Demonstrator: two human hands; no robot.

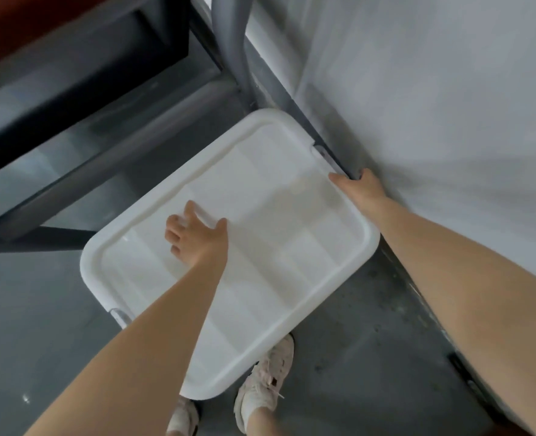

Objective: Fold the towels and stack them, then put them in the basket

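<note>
Head view, looking down at the floor (33, 309). A white lidded bin (260, 247), presumably the basket, sits on the floor, filling the centre of the frame. Its long axis runs from lower left to upper right. A white surface (433, 89) fills the upper right, its edge just beside the bin's upper-right end.

Left hand (197, 237): on the lid's upper-left long rim, fingers curled over the edge, thumb lying flat on the lid. Reads as a grip on the rim.

Right hand (359, 185): at the lid's upper-right short end, near a clip, thumb on top. The fingers go down into the gap beside the surface, so whether they hook under the rim I cannot tell.

No towels visible anywhere in frame.

Judgement: the lid is on, so the bin must be opened or pulled clear first. The right hand is nearer the clipped end. The left holds mid-side, so a lift would likely pivot about the long axis.

Shoes (263, 382) at the bottom edge, close to the bin's lower end.
</note>
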